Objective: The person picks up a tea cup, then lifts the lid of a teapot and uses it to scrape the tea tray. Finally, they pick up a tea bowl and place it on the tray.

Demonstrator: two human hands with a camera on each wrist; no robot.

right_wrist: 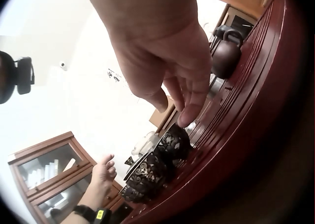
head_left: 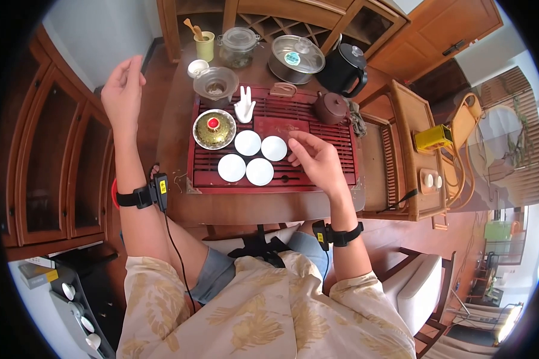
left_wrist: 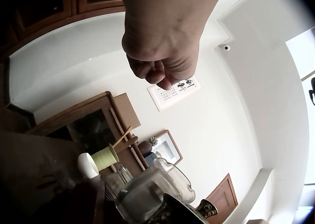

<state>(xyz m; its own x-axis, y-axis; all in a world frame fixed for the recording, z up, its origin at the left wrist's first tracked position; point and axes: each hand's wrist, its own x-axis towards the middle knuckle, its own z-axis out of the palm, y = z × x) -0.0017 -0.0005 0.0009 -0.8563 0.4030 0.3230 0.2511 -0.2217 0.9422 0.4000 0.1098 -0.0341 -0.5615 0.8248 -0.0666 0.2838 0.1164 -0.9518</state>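
My left hand (head_left: 124,96) is raised in the air left of the table, its fingers loosely bent and nothing between them. My right hand (head_left: 318,157) hovers over the right part of the red slatted tea tray (head_left: 305,179), fingers relaxed, thumb apart, holding nothing. Just left of its fingertips is a small teacup (head_left: 273,148), white inside, one of several grouped together. In the right wrist view the outside of a teacup (right_wrist: 173,144) shows dark and patterned. A lidded bowl (head_left: 214,129) with a gold lid and red knob stands at the tray's left.
A white hand-shaped figure (head_left: 244,105), a glass pitcher with a strainer (head_left: 215,87) and a brown teapot (head_left: 332,109) stand farther back. Behind are a green tool cup (head_left: 204,46), a glass jar (head_left: 238,51), a lidded pot (head_left: 296,60) and a black kettle (head_left: 343,69).
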